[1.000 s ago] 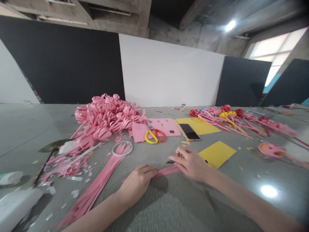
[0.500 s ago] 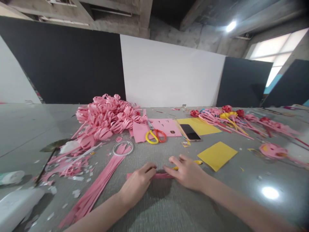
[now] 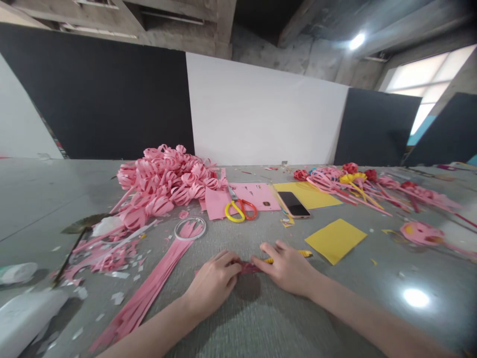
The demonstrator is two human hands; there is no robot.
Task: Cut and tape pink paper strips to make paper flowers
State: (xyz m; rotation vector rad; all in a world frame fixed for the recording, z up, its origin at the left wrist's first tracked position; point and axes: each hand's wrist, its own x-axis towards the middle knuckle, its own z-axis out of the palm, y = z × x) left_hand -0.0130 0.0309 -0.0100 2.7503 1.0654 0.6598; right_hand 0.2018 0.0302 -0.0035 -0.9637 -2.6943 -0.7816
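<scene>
A pink paper strip (image 3: 249,268) lies low over the grey surface between my two hands. My left hand (image 3: 218,279) is closed with its fingers pinched on the strip, whose left end is mostly hidden beneath it. My right hand (image 3: 288,269) has its thumb and a fingertip at the strip's right part, while its other fingers are bent and raised. Beneath and behind the right hand lies a slim yellow object (image 3: 306,253), partly covered, its kind unclear. Left of my hands, long pink paper strips (image 3: 156,283) run up into a white tape roll (image 3: 203,232).
Beyond my hands lie scissors (image 3: 249,210), a phone (image 3: 293,205) and a yellow paper sheet (image 3: 335,241). A pile of pink paper shapes (image 3: 164,181) stands at the back left. More paper flowers (image 3: 350,179) lie back right. Paper scraps (image 3: 118,298) litter the left.
My left hand has moved slightly right, nearer to my right hand, so less of the pink strip shows between them. The right hand has barely shifted.
</scene>
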